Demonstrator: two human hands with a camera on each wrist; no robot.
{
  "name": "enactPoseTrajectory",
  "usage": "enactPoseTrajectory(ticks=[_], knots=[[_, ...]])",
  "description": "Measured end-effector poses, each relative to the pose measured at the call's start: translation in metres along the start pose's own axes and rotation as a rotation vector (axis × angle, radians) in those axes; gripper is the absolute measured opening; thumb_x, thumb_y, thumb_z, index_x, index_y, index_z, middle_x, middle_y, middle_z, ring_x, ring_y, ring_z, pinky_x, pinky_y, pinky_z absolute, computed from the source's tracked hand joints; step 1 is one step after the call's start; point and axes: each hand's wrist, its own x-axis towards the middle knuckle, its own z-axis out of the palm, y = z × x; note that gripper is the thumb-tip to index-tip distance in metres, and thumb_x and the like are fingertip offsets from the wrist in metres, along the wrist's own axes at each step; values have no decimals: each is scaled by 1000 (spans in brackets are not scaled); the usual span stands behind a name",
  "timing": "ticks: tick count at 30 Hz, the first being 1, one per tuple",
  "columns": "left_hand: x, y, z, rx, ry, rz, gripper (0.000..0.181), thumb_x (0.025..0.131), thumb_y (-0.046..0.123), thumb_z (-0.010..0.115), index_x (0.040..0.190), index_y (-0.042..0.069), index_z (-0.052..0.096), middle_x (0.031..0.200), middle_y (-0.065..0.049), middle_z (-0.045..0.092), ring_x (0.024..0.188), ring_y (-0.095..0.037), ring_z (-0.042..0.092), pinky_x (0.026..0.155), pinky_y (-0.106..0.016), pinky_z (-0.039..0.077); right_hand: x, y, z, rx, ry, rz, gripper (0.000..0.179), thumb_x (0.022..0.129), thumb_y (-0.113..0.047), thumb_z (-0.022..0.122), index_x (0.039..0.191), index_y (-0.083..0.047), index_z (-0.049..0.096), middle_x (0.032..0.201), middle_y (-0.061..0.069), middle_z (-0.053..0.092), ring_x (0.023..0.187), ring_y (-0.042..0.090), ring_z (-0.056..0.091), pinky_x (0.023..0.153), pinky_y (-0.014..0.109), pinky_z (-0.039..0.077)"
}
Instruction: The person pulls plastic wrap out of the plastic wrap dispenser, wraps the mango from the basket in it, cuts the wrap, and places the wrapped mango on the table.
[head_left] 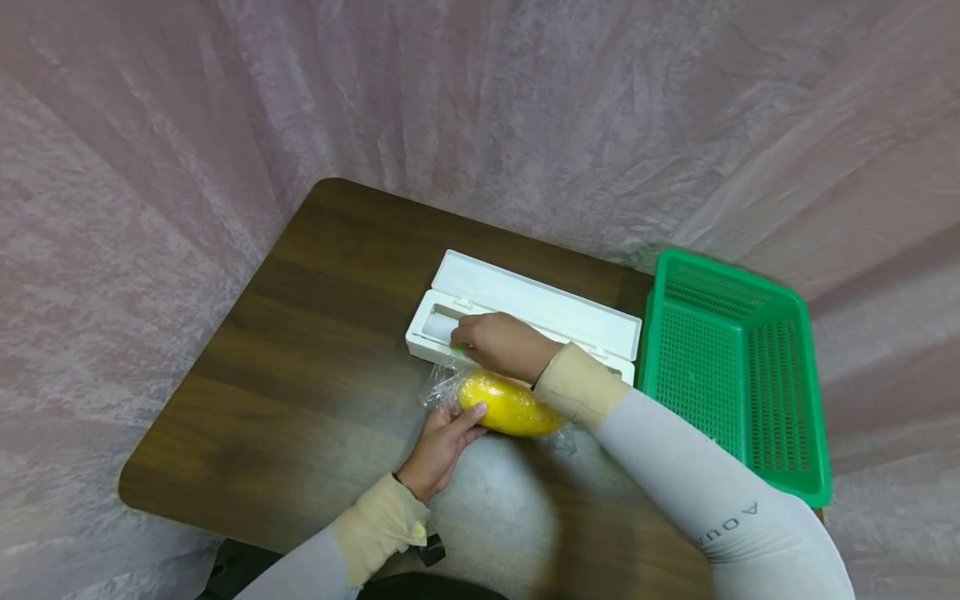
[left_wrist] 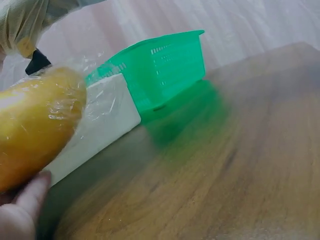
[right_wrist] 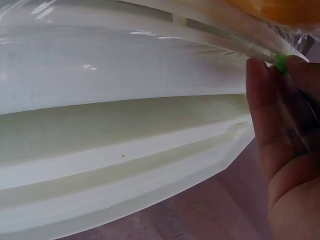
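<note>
My left hand (head_left: 438,450) holds a yellow oblong fruit (head_left: 510,410) wrapped in clear cling film (head_left: 444,385), thumb on its near side. The fruit is just in front of a white cling film dispenser (head_left: 536,304), whose lid is tipped back. Inside the dispenser's trough, the film roll (head_left: 441,324) shows at the left end. My right hand (head_left: 506,343) reaches over the dispenser and pinches a small green slider (right_wrist: 281,64) on its front edge between thumb and fingers. Film stretches over that edge beside the fingertips in the right wrist view.
A green plastic basket (head_left: 697,358) stands at the right, close to the dispenser's right end. Everything rests on a brown wooden table (head_left: 300,333) with a rounded left corner. Pale pink curtains (head_left: 525,125) hang behind the table and at its sides.
</note>
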Motion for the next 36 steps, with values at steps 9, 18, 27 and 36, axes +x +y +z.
enactPoseTrajectory(ticks=[9, 18, 27, 36], knots=[[-4, 8, -4, 55, -65, -50, 47, 99, 17, 64, 138, 1, 45, 127, -2, 62, 116, -13, 62, 106, -34, 49, -14, -5, -6, 69, -88, 119, 38, 98, -11, 63, 136, -12, 63, 126, 6, 68, 106, 19, 67, 100, 34, 53], [1, 11, -5, 90, -49, -69, 54, 95, 19, 70, 143, 11, 46, 142, -8, 56, 126, -16, 57, 106, -29, 46, -64, -25, -14, -4, -61, 247, 50, 93, -35, 73, 136, -11, 62, 123, 7, 66, 106, 20, 65, 97, 37, 54], [-10, 33, -34, 138, 14, -137, 69, 97, 16, 66, 155, 17, 28, 154, -12, 42, 133, -17, 51, 110, -26, 44, -95, -44, 34, -147, 181, 234, 45, 84, -34, 83, 116, -7, 67, 104, 6, 63, 90, 20, 59, 81, 35, 55], [-1, 74, -49, 481, 324, 101, 44, 96, 36, 70, 131, 13, 59, 132, -7, 63, 124, -20, 58, 101, -37, 49, -92, -47, 48, -128, 252, 223, 48, 83, -35, 85, 117, -8, 65, 104, 6, 62, 90, 20, 57, 79, 34, 53]])
